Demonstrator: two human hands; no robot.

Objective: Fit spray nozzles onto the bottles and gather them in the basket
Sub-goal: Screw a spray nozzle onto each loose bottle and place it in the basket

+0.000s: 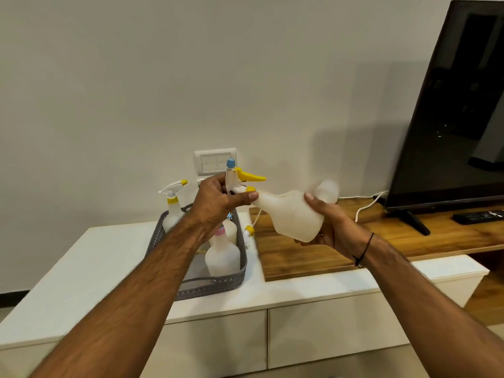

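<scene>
Two forearms reaching in from below, over the white cabinet [103, 257]. Right hand [331, 222] wrapped round the body of a translucent bottle [290, 214] tilted sideways in mid-air; left hand [215, 200] pinching the spray nozzle [240, 178] with yellow trigger and blue tip at the bottle's neck. Below and behind, grey basket [240, 279] holding several bottles, one already capped with a yellow-tipped sprayer [171, 189]. Further right, wooden board [313, 257], dark television [458, 105], remote [480, 216].

No text, label, brand or number can be read anywhere. The bottle [291, 216] held in front of the wall socket plate [215, 161] is plain white, and the remote [478, 216] right of it shows only blurred marks (too small to read).
</scene>
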